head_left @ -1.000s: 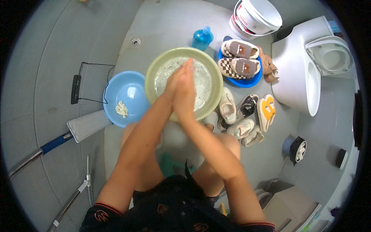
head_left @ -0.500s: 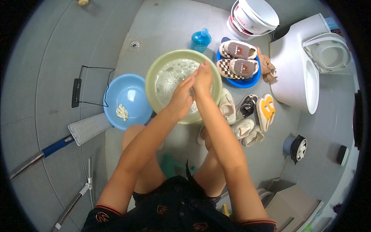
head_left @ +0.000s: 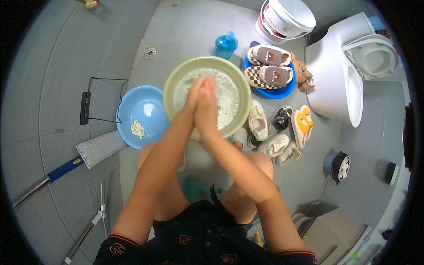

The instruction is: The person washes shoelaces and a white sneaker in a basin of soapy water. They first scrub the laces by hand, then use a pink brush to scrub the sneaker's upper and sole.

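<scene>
My left hand [head_left: 193, 98] and my right hand [head_left: 206, 106] are pressed together over a pale green basin [head_left: 171, 75]. Foamy, soapy water [head_left: 227, 97] fills much of it. The right hand lies against the left one, and their fingertips are slightly blurred. Both hands look closed on each other; whatever may be between the palms is hidden. To the left, a light blue basin [head_left: 152, 128] stands beside the green one. A crumpled off-white cloth [head_left: 138, 129] lies inside it, touched by neither hand.
Beyond the green basin stands a blue pump bottle [head_left: 225, 46]. Checkered slippers [head_left: 269, 77] rest in a dark blue basin [head_left: 279, 94]. Several loose shoes [head_left: 257, 120] and yellow slippers [head_left: 302, 126] sit at right, near the toilet [head_left: 333, 79]. A white bucket [head_left: 282, 20] and flat mop [head_left: 101, 148] flank the area.
Both hands have moved left and slightly nearer across the green basin, still pressed together. The right foot and knee have shifted outward. The cloth in the blue basin lies as before.
</scene>
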`<state>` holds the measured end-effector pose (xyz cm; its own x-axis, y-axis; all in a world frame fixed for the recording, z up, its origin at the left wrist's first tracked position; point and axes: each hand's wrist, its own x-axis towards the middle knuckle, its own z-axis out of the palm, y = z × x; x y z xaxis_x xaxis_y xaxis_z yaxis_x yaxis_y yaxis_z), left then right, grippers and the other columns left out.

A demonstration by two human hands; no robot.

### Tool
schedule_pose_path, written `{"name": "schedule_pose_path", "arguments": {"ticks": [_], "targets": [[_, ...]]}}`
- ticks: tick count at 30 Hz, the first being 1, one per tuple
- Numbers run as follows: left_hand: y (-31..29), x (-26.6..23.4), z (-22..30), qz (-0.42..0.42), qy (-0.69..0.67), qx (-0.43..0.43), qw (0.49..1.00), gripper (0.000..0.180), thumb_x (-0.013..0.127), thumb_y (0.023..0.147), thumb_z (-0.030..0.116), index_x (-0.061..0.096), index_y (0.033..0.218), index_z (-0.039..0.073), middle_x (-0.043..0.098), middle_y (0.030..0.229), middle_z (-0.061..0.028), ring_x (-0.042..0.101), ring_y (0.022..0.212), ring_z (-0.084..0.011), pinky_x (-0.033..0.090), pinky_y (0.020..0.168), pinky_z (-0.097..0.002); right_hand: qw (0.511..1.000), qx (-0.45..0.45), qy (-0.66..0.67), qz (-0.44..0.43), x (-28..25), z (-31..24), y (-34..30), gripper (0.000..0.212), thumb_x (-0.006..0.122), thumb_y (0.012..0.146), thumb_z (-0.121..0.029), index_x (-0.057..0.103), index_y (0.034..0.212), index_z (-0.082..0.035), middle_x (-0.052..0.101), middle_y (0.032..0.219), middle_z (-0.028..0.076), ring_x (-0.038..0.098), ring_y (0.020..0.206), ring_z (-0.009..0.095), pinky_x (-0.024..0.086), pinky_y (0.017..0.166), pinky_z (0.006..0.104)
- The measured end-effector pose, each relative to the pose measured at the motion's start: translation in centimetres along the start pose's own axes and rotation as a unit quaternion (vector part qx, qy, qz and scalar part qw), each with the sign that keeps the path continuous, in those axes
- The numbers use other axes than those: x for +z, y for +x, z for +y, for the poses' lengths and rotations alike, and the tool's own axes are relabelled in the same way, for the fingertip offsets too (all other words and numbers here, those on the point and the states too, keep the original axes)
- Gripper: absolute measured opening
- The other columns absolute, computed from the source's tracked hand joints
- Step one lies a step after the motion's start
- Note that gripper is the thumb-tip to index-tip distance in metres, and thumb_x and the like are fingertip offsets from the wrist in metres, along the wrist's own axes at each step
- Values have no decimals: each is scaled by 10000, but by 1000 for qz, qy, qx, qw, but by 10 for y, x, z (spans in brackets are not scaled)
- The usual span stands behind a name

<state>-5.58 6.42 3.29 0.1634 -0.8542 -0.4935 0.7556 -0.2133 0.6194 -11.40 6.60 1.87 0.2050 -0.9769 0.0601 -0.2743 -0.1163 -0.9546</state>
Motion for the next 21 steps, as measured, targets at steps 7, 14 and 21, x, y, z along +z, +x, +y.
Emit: {"name": "schedule_pose_path", "arguments": {"ticks": [7,14,21], "targets": [[-22,19,-18,-33,-42,12,999,433,387,977,272,382,1356,62,477,1307,-79,460,1183,-159,360,1001,-324,992,99,66,46,-19,20,57,493,302,968,-223,310,1356,82,278,1436,247,240,1358,332,192,1110,350],[18,-22,-29,-47,74,161,983,443,400,969,260,380,1355,43,413,1368,-57,401,1233,-175,300,1033,-321,999,-23,31,-3,-1,-6,0,512,323,971,-258,306,1365,69,300,1436,221,260,1353,311,184,1109,337],[-25,14,-15,5,-108,-75,991,472,424,968,295,347,1366,53,444,1325,-77,408,1218,-171,320,1031,-325,997,62,52,-2,-15,6,16,444,337,953,-145,350,1344,66,381,1383,232,332,1317,316,253,1084,350]]}}
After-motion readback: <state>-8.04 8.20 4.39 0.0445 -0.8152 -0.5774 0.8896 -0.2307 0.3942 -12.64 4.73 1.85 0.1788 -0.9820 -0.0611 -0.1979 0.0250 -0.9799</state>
